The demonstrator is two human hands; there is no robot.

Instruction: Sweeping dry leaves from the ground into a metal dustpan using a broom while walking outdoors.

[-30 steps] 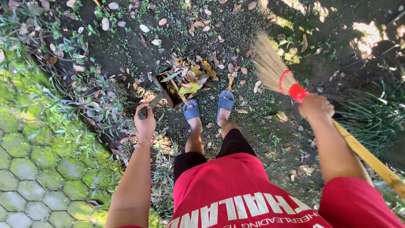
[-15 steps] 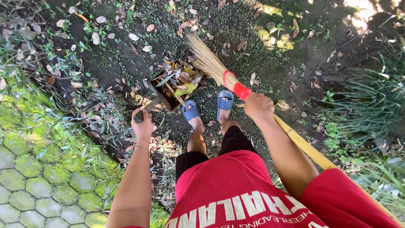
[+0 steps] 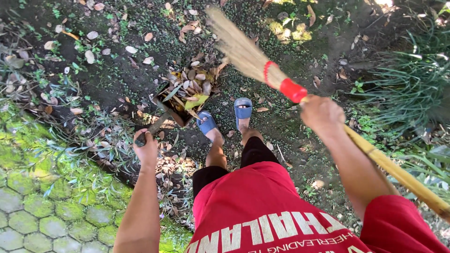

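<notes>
My left hand [image 3: 146, 148] grips the dark handle of a dustpan [image 3: 165, 100] that rests on the dirt, filled with dry brown and yellow leaves [image 3: 187, 89]. My right hand [image 3: 322, 114] holds a straw broom [image 3: 243, 49] by its yellow stick, just below the red binding. The bristles are lifted and point away, above and to the right of the dustpan. My feet in blue sandals [image 3: 243, 109] stand right behind the pan.
Loose leaves [image 3: 91, 35] lie scattered over the dark soil ahead. Mossy hexagonal pavers [image 3: 42, 206] cover the lower left. Long grass clumps [image 3: 412, 89] grow at the right. Weeds and twigs edge the paving beside my left arm.
The broom swept left to the dustpan half a second ago, then lifted back up and right. My left hand kept hold of the dustpan handle.
</notes>
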